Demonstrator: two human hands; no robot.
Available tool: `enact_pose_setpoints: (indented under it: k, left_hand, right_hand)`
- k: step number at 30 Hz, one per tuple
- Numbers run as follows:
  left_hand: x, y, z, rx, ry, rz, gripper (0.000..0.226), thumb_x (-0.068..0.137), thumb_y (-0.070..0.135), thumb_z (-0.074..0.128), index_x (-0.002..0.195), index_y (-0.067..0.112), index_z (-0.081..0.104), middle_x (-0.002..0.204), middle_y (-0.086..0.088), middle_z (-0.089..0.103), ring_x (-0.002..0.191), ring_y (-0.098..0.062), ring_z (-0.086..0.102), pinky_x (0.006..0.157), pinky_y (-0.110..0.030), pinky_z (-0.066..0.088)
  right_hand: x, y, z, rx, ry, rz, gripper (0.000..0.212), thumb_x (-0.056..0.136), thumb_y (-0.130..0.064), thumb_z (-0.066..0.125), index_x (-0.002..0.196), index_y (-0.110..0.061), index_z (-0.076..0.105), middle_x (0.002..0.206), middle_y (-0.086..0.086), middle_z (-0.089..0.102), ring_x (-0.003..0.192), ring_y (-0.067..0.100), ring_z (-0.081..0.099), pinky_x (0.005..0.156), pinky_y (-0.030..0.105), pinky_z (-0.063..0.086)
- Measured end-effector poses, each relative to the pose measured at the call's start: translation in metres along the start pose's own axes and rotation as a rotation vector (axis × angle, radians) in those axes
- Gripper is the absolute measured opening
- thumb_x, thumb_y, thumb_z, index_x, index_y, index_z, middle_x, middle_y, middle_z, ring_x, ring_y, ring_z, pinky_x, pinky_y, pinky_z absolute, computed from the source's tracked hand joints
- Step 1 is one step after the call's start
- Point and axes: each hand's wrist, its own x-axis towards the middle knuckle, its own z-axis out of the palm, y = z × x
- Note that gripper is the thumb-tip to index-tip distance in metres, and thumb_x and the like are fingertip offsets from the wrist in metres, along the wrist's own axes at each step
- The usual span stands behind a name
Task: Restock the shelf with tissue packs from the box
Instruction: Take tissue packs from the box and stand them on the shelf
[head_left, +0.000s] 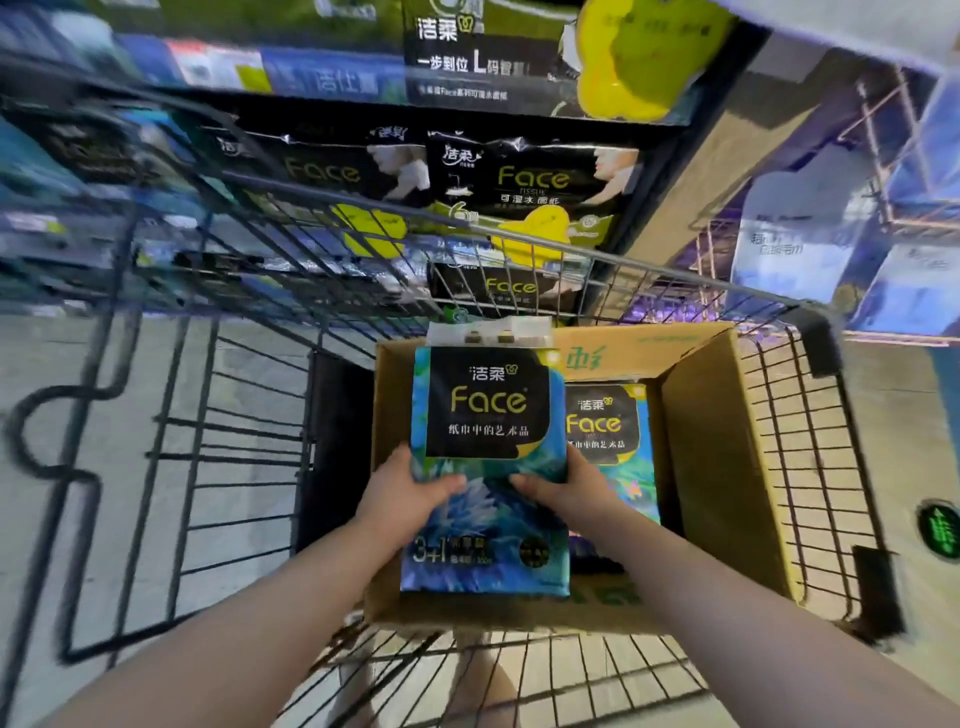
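A blue tissue pack (485, 415) with a black "Face" label is held over the left side of an open cardboard box (727, 467). My left hand (410, 493) grips its left edge and my right hand (563, 491) grips its right edge, thumbs on the front. A second blue tissue pack (613, 441) of the same kind lies inside the box to the right. The shelf (467, 171) ahead holds black "Face" tissue packs on several levels.
The box sits in a black wire shopping cart (249, 415) whose front rim stands between me and the shelf. A beige pillar (727, 171) rises to the right of the shelf, with more stacked goods (810, 218) beyond it. Grey floor lies on both sides.
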Motion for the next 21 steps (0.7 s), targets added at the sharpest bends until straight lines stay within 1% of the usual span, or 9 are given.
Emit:
enact_pose_setpoints:
  k: [3,5,7,10,12,15,17,20,21]
  left_hand:
    - [-0.025,0.024,-0.024,0.001,0.059,0.063,0.038,0.077,0.029,0.076,0.103,0.017,0.050,0.096,-0.001,0.062,0.092,-0.020,0.060,0.083,-0.030,0.049]
    - [-0.043,0.041,-0.041,0.022,0.116,0.123,0.039,0.076,0.030,0.076,0.105,0.019,0.053,0.095,-0.001,0.061,0.091,-0.019,0.060,0.077,-0.027,0.045]
    - [-0.062,0.057,-0.058,0.005,0.155,0.193,0.033,0.077,0.025,0.076,0.103,0.018,0.059,0.096,-0.004,0.064,0.095,-0.021,0.062,0.074,-0.026,0.044]
    - [-0.089,0.077,-0.085,-0.002,0.202,0.251,0.022,0.079,0.025,0.074,0.094,0.022,0.058,0.090,-0.002,0.061,0.086,-0.016,0.058,0.067,-0.023,0.036]
    - [-0.101,0.088,-0.104,-0.032,0.255,0.271,0.024,0.075,0.029,0.077,0.085,0.025,0.055,0.089,-0.003,0.063,0.089,-0.021,0.063,0.070,-0.027,0.043]
    - [-0.127,0.105,-0.135,-0.093,0.318,0.337,0.029,0.073,0.030,0.078,0.076,0.028,0.050,0.083,0.005,0.064,0.083,-0.020,0.063,0.073,-0.031,0.049]
    - [-0.146,0.113,-0.157,-0.118,0.359,0.381,0.028,0.073,0.033,0.078,0.079,0.026,0.052,0.083,0.007,0.063,0.081,-0.017,0.063,0.076,-0.033,0.051]
    - [-0.172,0.120,-0.192,-0.125,0.442,0.432,0.031,0.072,0.040,0.077,0.090,0.026,0.057,0.092,0.004,0.068,0.086,-0.017,0.065,0.084,-0.039,0.054]
    - [-0.182,0.121,-0.203,-0.133,0.470,0.448,0.030,0.073,0.039,0.076,0.092,0.027,0.057,0.094,0.004,0.068,0.087,-0.017,0.065,0.084,-0.040,0.054]
  right_hand:
    - [-0.025,-0.036,-0.006,-0.049,0.021,-0.090,0.038,0.078,-0.030,0.075,0.106,-0.022,0.051,0.099,-0.001,0.064,0.097,0.019,0.061,0.087,0.034,0.051]
    - [-0.042,-0.060,-0.011,-0.086,0.043,-0.161,0.037,0.079,-0.030,0.074,0.106,-0.019,0.052,0.096,0.000,0.064,0.090,0.016,0.060,0.076,0.023,0.048]
    - [-0.058,-0.081,-0.014,-0.114,0.053,-0.245,0.032,0.080,-0.027,0.074,0.102,-0.015,0.055,0.085,-0.001,0.063,0.076,0.011,0.059,0.058,0.009,0.043]
    - [-0.079,-0.116,-0.018,-0.151,0.046,-0.349,0.025,0.081,-0.022,0.073,0.101,-0.011,0.062,0.078,-0.005,0.062,0.064,-0.001,0.058,0.049,0.004,0.040]
    - [-0.095,-0.142,-0.018,-0.175,0.044,-0.396,0.032,0.080,-0.027,0.074,0.105,-0.013,0.059,0.079,-0.008,0.061,0.058,-0.006,0.053,0.051,0.007,0.040]
    - [-0.118,-0.181,-0.015,-0.209,0.059,-0.498,0.055,0.069,-0.045,0.078,0.113,-0.017,0.061,0.100,-0.005,0.069,0.081,0.008,0.065,0.075,0.027,0.053]
    - [-0.138,-0.207,-0.012,-0.236,0.069,-0.561,0.052,0.068,-0.045,0.078,0.111,-0.021,0.062,0.107,-0.002,0.071,0.096,0.016,0.067,0.087,0.034,0.053]
    - [-0.170,-0.245,-0.002,-0.284,0.086,-0.671,0.039,0.070,-0.044,0.078,0.101,-0.026,0.063,0.105,-0.002,0.070,0.097,0.019,0.067,0.091,0.038,0.052]
    - [-0.177,-0.256,0.003,-0.292,0.091,-0.710,0.041,0.069,-0.044,0.078,0.103,-0.025,0.064,0.106,-0.001,0.070,0.098,0.020,0.066,0.092,0.039,0.052]
